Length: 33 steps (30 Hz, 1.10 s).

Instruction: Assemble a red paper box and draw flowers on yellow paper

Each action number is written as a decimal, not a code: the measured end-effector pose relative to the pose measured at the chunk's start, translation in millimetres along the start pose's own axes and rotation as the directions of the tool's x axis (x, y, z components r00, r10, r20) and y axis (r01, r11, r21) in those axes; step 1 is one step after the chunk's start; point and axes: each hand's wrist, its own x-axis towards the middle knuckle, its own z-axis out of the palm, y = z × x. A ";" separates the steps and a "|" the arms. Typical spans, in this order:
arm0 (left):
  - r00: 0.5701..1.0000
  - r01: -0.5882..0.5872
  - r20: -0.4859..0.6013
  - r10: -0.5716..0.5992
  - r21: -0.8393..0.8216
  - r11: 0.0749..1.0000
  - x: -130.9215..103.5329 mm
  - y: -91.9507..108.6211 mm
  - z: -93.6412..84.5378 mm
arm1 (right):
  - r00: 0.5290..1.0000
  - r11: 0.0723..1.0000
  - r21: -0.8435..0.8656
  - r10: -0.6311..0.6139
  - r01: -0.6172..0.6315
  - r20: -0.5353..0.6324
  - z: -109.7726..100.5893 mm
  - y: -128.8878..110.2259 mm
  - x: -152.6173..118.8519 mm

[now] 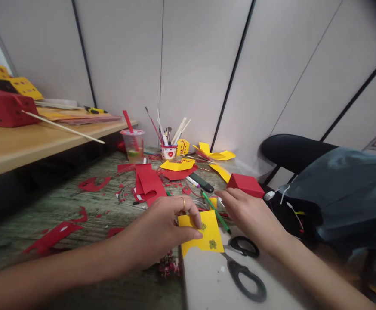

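Observation:
My left hand (171, 224) is closed, thumb and index finger pinching a square of yellow paper (210, 237) that bears small dark flower drawings. Beneath that paper lies a pale board (207, 280). My right hand (252, 213) reaches forward with its fingers extended, over small items to the right of a green pen (217, 211); I see nothing held in it. Scissors with black handles (248, 277) rest on the board between my two arms, their blade tips covered by the yellow paper. Just beyond my right hand is a red paper box (245, 185).
Red paper scraps (147, 181) and yellow paper pieces (178, 165) litter the table. Farther back stand a plastic cup with a red straw (133, 144) and a pot of brushes (168, 151). A shelf (62, 140) juts in at left; a chair (297, 146) stands at right.

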 end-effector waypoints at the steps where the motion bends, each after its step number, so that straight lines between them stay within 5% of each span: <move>1: 1.000 0.009 -0.008 -0.009 -0.017 1.000 0.0 0.7 -0.5 | 1.000 1.000 0.001 0.015 -0.015 -0.005 -1.7 -2.0 -5.8; 7: 0.991 0.082 -0.081 -0.108 -0.266 0.960 0.2 5.6 0.6 | 0.997 1.000 0.024 0.004 -0.006 0.073 -6.4 -22.6 -57.5; 12: 0.986 0.067 -0.099 -0.133 -0.491 0.868 1.9 10.4 2.9 | 0.999 0.997 -0.067 -0.036 0.037 0.009 1.1 -29.8 -81.7; 18: 0.996 0.030 -0.043 -0.077 -0.655 0.755 3.4 7.2 3.2 | 0.997 1.000 0.005 -0.023 0.023 0.073 1.3 -28.8 -81.9; 26: 0.992 0.114 0.048 -0.114 -0.708 0.697 -9.3 24.9 0.7 | 0.967 0.933 0.261 0.222 -0.248 0.125 -7.0 -29.4 -66.9; 29: 0.988 0.105 -0.001 -0.151 -0.715 0.692 -12.1 30.3 0.3 | 0.930 0.779 0.511 0.335 -0.364 0.151 -16.5 -23.1 -63.3; 33: 0.985 0.126 0.010 -0.172 -0.723 0.679 -12.2 27.7 2.3 | 0.889 0.267 0.886 0.372 -0.379 0.268 -34.0 -19.1 -56.1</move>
